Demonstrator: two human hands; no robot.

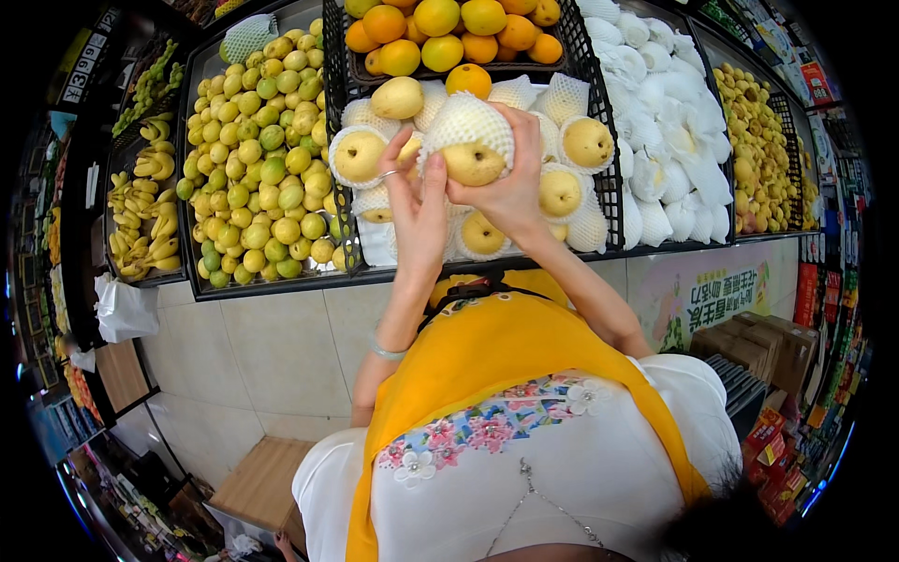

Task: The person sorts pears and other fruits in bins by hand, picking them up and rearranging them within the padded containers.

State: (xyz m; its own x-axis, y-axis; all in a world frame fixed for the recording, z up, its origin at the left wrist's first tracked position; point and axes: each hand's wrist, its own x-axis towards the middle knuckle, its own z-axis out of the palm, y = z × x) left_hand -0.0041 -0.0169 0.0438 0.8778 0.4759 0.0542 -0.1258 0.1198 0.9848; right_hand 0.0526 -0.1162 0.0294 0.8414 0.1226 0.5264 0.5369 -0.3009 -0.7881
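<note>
In front of me, over the pear crate, a round yellow pear [471,164] sits in a white foam net sleeve [468,122], its lower end bare. My right hand [513,183] wraps round its right side, with the thumb beneath. At its left side is my left hand [415,211], its thumb against the pear and its ringed finger curving up near the net. Under and around my hands lie several other pears [587,142] in foam nets. Some bare pears [398,97] rest at the back of them. My left fingertips are partly hard to make out.
Oranges [435,17] fill a basket behind the pears. Left stand green-yellow round fruits [272,140] and bananas [150,220]; right, white-wrapped fruit [670,140] and small yellow fruit [758,140]. A black crate wall [599,112] edges the pears. Cardboard boxes [758,347] stand lower right.
</note>
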